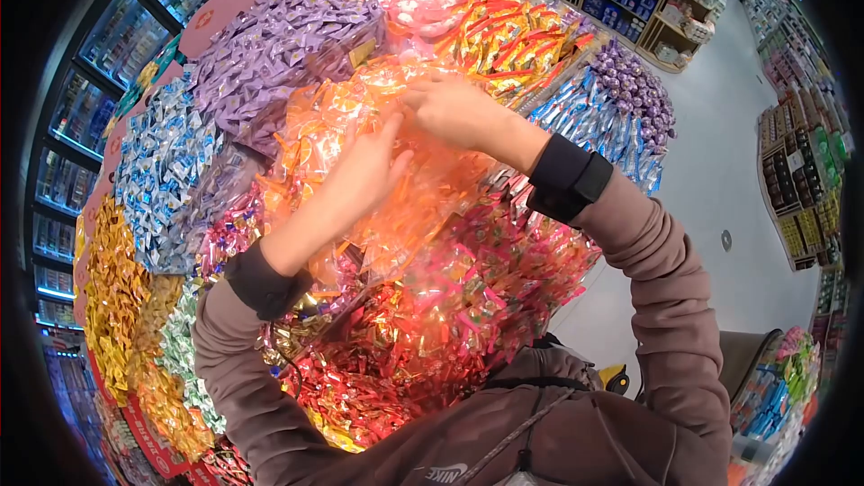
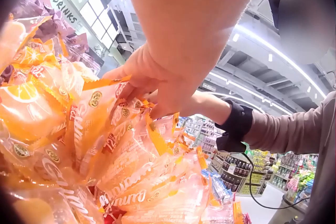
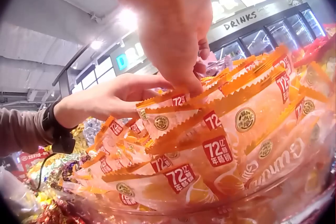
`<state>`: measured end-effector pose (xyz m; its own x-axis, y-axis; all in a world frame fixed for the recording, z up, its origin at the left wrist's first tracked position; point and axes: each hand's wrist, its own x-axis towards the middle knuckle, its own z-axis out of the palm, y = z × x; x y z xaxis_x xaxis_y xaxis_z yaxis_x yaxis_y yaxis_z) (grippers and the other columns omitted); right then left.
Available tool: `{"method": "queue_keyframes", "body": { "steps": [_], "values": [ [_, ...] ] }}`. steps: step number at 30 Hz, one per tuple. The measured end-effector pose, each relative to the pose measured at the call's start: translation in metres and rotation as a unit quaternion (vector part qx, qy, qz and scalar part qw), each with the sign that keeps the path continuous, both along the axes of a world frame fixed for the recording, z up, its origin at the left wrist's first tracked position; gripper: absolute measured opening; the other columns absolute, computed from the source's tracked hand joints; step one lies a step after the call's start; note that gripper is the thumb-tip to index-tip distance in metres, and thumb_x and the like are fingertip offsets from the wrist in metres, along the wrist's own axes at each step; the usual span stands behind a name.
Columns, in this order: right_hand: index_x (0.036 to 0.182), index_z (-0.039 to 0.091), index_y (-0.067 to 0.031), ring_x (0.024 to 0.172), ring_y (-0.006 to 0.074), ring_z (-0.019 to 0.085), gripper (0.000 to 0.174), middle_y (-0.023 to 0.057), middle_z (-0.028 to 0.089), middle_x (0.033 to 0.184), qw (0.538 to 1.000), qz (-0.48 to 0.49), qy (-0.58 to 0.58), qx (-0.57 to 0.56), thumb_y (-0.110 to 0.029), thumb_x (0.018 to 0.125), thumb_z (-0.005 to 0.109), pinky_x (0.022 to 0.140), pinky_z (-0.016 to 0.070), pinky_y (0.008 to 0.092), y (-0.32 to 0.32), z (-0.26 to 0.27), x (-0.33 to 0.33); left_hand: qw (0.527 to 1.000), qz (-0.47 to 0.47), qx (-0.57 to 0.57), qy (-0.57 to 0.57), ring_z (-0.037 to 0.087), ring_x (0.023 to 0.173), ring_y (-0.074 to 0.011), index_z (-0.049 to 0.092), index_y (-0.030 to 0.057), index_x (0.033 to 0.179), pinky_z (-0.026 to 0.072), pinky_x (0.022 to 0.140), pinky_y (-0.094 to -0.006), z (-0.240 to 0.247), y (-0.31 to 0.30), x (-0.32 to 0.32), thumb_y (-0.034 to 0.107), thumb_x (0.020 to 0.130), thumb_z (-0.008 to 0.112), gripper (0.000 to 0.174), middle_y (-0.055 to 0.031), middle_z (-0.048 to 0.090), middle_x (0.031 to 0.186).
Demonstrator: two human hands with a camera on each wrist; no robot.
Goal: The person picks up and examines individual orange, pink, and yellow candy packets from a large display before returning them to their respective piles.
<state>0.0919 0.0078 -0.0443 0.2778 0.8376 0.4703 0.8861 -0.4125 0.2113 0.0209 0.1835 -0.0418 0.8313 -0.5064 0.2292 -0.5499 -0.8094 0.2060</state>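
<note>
Both hands are over a heap of clear-and-orange gummy candy packets [image 1: 360, 234] at the middle of the display. My left hand [image 1: 364, 175] reaches into the heap's top with fingers extended and thumb apart; in the left wrist view its fingertips are among the packets' upper edges. Just beyond it, my right hand [image 1: 450, 112] bends down with curled fingers. In the right wrist view, the right hand [image 3: 176, 50] pinches the top edge of a gummy packet [image 3: 163, 121], its fingertips partly hidden. The left hand [image 3: 107, 98] lies right beside that packet.
Purple packets [image 1: 270, 54] are piled at the back left, with blue-and-white ones [image 1: 171, 171] left of them. Red-wrapped sweets [image 1: 378, 369] lie near the body. Blue sticks [image 1: 594, 130] and purple balls [image 1: 634, 90] are at right, beside the aisle floor [image 1: 702, 180].
</note>
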Motion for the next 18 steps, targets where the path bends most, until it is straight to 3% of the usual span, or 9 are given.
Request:
{"method": "queue_keyframes", "body": {
  "steps": [4, 8, 11, 14, 17, 18],
  "values": [
    [0.057, 0.056, -0.007, 0.083, 0.0212, 0.05, 0.007, 0.0048, 0.051, 0.076, 0.999, -0.034, -0.011, 0.002, -0.012, 0.062, 0.056, 0.072, 0.0398, 0.0332, -0.022, 0.009, 0.009, 1.0, 0.01, 0.004, -0.007, 0.057, 0.062, -0.0379, 0.026, -0.0067, 0.124, 0.0311, 0.09, -0.0528, -0.003, 0.001, 0.0, 0.018, 0.082, 0.053, 0.055, -0.0173, 0.055, 0.056],
    [0.054, 0.054, -0.0077, 0.083, 0.0225, 0.049, 0.009, 0.0049, 0.05, 0.078, 0.999, -0.01, 0.032, -0.006, -0.012, 0.062, 0.056, 0.071, 0.0385, 0.0345, -0.023, 0.008, 0.008, 0.999, 0.032, 0.021, 0.033, 0.057, 0.062, -0.0375, 0.026, -0.0074, 0.123, 0.0301, 0.092, -0.0532, 0.004, -0.003, -0.001, 0.019, 0.083, 0.052, 0.055, -0.017, 0.055, 0.056],
    [0.056, 0.053, -0.0072, 0.085, 0.0235, 0.05, 0.008, 0.006, 0.05, 0.08, 0.998, -0.02, 0.051, 0.006, -0.011, 0.063, 0.055, 0.072, 0.0389, 0.0355, -0.027, 0.01, 0.01, 0.998, 0.041, 0.029, 0.034, 0.057, 0.063, -0.0372, 0.026, -0.006, 0.124, 0.0284, 0.093, -0.0536, 0.004, -0.003, -0.003, 0.019, 0.082, 0.054, 0.056, -0.0171, 0.054, 0.057],
    [0.059, 0.06, -0.01, 0.086, 0.0196, 0.053, 0.007, 0.0029, 0.055, 0.077, 0.999, -0.036, 0.025, 0.0, -0.013, 0.065, 0.057, 0.077, 0.0407, 0.0331, -0.026, -0.003, 0.014, 0.998, 0.049, 0.025, 0.033, 0.056, 0.064, -0.0366, 0.028, -0.0032, 0.123, 0.0258, 0.096, -0.0542, 0.003, -0.003, -0.004, 0.018, 0.08, 0.056, 0.056, -0.0166, 0.053, 0.057],
    [0.065, 0.061, -0.0087, 0.085, 0.0214, 0.053, 0.007, 0.0041, 0.055, 0.077, 0.998, -0.038, 0.046, -0.01, -0.015, 0.067, 0.058, 0.076, 0.0406, 0.0346, -0.029, 0.005, 0.007, 0.998, 0.049, 0.033, 0.027, 0.056, 0.065, -0.0364, 0.029, -0.003, 0.122, 0.0252, 0.096, -0.0541, 0.004, -0.005, -0.002, 0.018, 0.08, 0.056, 0.054, -0.0165, 0.053, 0.058],
    [0.068, 0.06, -0.0069, 0.082, 0.0225, 0.052, 0.007, 0.0055, 0.054, 0.078, 0.996, -0.042, 0.069, 0.04, -0.014, 0.069, 0.059, 0.073, 0.0409, 0.0346, -0.034, 0.01, 0.004, 0.997, 0.052, 0.04, 0.026, 0.056, 0.065, -0.0359, 0.03, -0.0028, 0.122, 0.0256, 0.096, -0.0535, 0.005, -0.006, -0.003, 0.018, 0.08, 0.055, 0.052, -0.0161, 0.053, 0.059]
  ]
}}
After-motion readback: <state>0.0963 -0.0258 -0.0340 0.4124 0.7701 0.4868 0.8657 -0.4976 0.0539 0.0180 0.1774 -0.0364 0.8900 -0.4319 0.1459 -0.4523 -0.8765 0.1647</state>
